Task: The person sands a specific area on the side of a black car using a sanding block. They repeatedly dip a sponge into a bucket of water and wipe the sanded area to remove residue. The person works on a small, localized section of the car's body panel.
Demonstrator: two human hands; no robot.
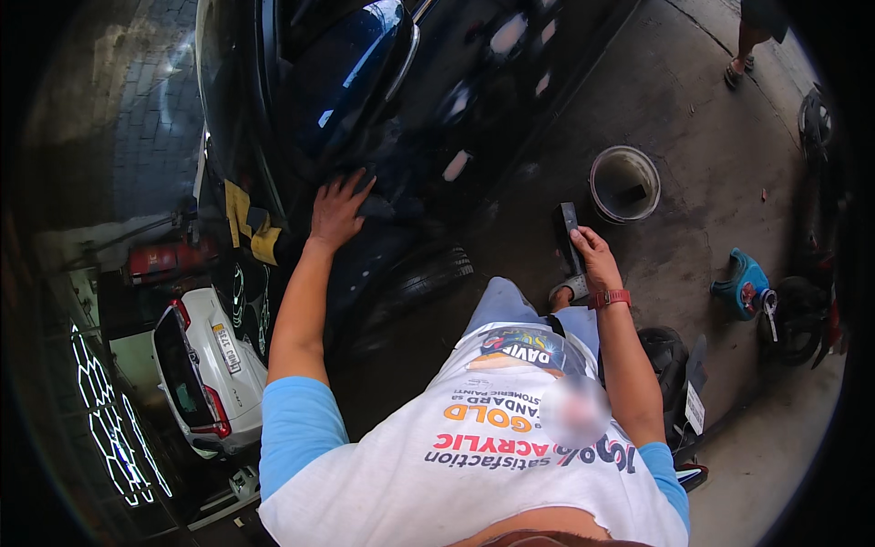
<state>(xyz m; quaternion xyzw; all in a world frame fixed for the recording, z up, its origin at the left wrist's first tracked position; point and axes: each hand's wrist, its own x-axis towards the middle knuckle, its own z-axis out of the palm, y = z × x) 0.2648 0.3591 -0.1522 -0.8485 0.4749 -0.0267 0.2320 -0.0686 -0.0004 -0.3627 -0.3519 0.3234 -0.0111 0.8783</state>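
Note:
My left hand (337, 214) rests on the dark body of a car (401, 173), just below its glossy side mirror (351, 68). The fingers are spread and nothing shows clearly in them. Several pale patches mark the car's side, among them one pale patch (457, 165) to the right of that hand. Down at my right side, my right hand (595, 257) is closed on a narrow dark block (569, 217), which looks like a sanding block. It is held upright, apart from the car. A whitish bucket (597, 171) stands on the floor beyond it, with a dark piece inside.
Below my left hand is the car's front tyre (437, 272). Yellow masking paper (239, 211) hangs by the windscreen side. A white car (211, 365) stands at left, and a blue container (743, 284) beside a motorbike (802, 319) at right. Another person's legs (743, 50) appear far right.

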